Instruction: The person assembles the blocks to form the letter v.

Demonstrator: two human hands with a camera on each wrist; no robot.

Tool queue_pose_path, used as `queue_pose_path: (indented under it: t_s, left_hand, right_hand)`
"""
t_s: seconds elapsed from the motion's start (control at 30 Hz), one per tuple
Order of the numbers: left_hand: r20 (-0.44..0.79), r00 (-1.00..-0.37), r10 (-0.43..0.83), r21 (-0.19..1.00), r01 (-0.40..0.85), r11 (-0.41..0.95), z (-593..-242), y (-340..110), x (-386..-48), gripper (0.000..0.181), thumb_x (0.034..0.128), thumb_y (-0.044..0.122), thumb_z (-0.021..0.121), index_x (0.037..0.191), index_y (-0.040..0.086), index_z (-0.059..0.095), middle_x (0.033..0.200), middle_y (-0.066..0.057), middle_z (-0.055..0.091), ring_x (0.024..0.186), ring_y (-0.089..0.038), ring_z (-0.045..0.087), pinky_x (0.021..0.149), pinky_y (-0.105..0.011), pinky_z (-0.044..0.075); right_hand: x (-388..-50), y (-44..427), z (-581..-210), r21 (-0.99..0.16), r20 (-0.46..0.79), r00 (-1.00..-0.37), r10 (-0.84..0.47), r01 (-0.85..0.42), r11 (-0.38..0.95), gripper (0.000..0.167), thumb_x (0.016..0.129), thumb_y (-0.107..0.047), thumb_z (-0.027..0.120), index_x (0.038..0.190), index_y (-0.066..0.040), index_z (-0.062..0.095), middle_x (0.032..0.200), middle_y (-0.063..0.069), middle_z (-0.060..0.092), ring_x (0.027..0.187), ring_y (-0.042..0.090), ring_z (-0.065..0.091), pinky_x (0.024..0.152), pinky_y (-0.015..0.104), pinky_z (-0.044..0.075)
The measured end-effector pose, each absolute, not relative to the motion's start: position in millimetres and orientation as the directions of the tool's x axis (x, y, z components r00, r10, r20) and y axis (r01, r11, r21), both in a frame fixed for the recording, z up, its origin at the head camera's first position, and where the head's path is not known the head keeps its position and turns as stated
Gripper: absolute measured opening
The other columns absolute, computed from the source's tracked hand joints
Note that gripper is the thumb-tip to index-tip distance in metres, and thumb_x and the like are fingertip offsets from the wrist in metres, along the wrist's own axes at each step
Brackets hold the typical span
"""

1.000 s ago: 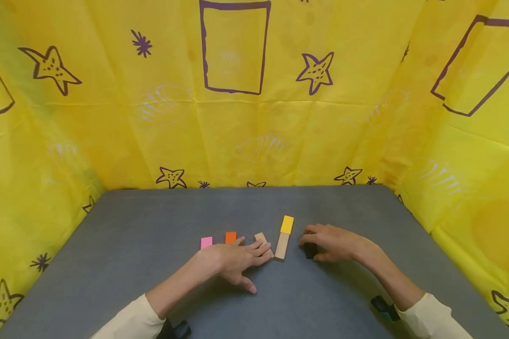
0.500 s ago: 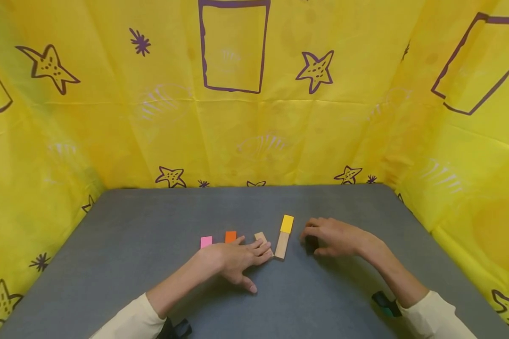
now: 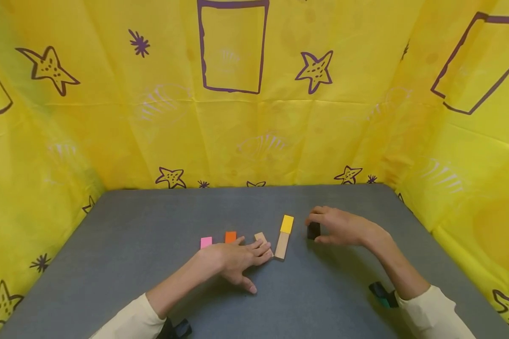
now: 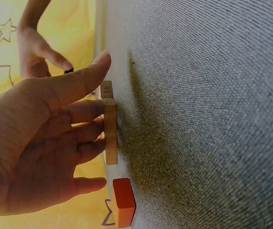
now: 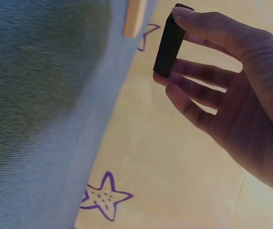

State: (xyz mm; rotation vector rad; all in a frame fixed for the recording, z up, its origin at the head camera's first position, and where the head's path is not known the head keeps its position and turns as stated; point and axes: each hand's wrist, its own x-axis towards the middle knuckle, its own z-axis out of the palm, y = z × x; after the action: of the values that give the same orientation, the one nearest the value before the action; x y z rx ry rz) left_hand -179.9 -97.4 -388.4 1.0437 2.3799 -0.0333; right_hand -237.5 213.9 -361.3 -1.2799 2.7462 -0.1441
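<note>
My right hand (image 3: 343, 227) pinches a black block (image 3: 313, 230) between thumb and fingers; the right wrist view shows that black block (image 5: 168, 47) held off the table. My left hand (image 3: 237, 262) lies with straight, spread fingers on a plain wooden block (image 3: 259, 236), partly covering it. Beside that, at an angle, lies another plain wooden block (image 3: 282, 246), its far end meeting a yellow block (image 3: 287, 224). An orange block (image 3: 231, 236) sits just past the left hand, partly hidden by it. Farther left is a pink block (image 3: 206, 242), its near part behind the wrist.
A grey cloth-covered table (image 3: 152, 216) carries the blocks. Yellow curtains (image 3: 237, 141) with purple drawings rise at its back and sides. Dark wrist devices (image 3: 383, 295) sit under both forearms near the cream sleeves (image 3: 432, 313).
The right hand has lifted the black block and carried it away from the body, now level with the yellow block. The left hand and the other blocks have stayed in place.
</note>
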Motion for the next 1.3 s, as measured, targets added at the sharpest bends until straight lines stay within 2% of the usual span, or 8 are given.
queue_pose_path:
  t_s: [0.2, 0.43, 0.9, 1.1, 1.3]
  left_hand:
    - [-0.480, -0.562, 0.673, 0.188, 0.684, 0.705, -389, -98, -180, 0.093, 0.0952, 0.054, 0.070, 0.168, 0.025, 0.021, 0.178, 0.006, 0.009, 0.166, -0.014, 0.007, 0.134, -0.056, 0.011]
    - [-0.486, -0.561, 0.670, 0.187, 0.682, 0.707, -389, -97, -180, 0.093, 0.0948, 0.054, 0.071, 0.168, 0.026, 0.022, 0.178, 0.006, 0.010, 0.166, -0.014, 0.008, 0.134, -0.056, 0.012]
    - [-0.483, -0.554, 0.678, 0.185, 0.692, 0.698, -389, -97, -181, 0.093, 0.0947, 0.055, 0.070, 0.168, 0.025, 0.022, 0.178, 0.004, 0.010, 0.166, -0.015, 0.009, 0.134, -0.057, 0.014]
    - [-0.482, -0.562, 0.672, 0.176, 0.689, 0.703, -388, -97, -180, 0.093, 0.0942, 0.055, 0.071, 0.168, 0.025, 0.023, 0.178, 0.005, 0.010, 0.166, -0.014, 0.010, 0.134, -0.056, 0.015]
    - [-0.474, -0.562, 0.678, 0.164, 0.700, 0.695, -388, -97, -179, 0.093, 0.0945, 0.055, 0.071, 0.168, 0.024, 0.023, 0.178, 0.005, 0.011, 0.166, -0.013, 0.011, 0.134, -0.057, 0.016]
  right_hand:
    - [-245, 210, -354, -0.122, -0.027, -0.623, -0.782, -0.774, 0.621, 0.034, 0.092, -0.018, 0.080, 0.123, -0.012, 0.068, 0.127, 0.012, 0.065, 0.112, 0.030, 0.066, 0.093, 0.047, 0.059]
    - [-258, 199, -357, -0.155, -0.030, -0.633, -0.774, -0.762, 0.629, 0.035, 0.093, -0.020, 0.079, 0.126, -0.010, 0.069, 0.125, 0.011, 0.067, 0.112, 0.029, 0.065, 0.097, 0.049, 0.057]
    - [-292, 176, -364, -0.129, -0.036, -0.647, -0.762, -0.753, 0.645, 0.034, 0.094, -0.018, 0.078, 0.125, -0.008, 0.070, 0.120, 0.012, 0.068, 0.108, 0.029, 0.066, 0.096, 0.050, 0.057]
    - [-307, 168, -369, -0.123, -0.066, -0.649, -0.758, -0.749, 0.651, 0.033, 0.095, -0.019, 0.076, 0.126, -0.008, 0.070, 0.121, 0.013, 0.068, 0.109, 0.030, 0.065, 0.098, 0.051, 0.056]
    - [-320, 164, -375, -0.111, -0.123, -0.677, -0.726, -0.718, 0.688, 0.035, 0.097, -0.020, 0.075, 0.129, -0.008, 0.069, 0.125, 0.014, 0.068, 0.113, 0.031, 0.065, 0.101, 0.051, 0.056]
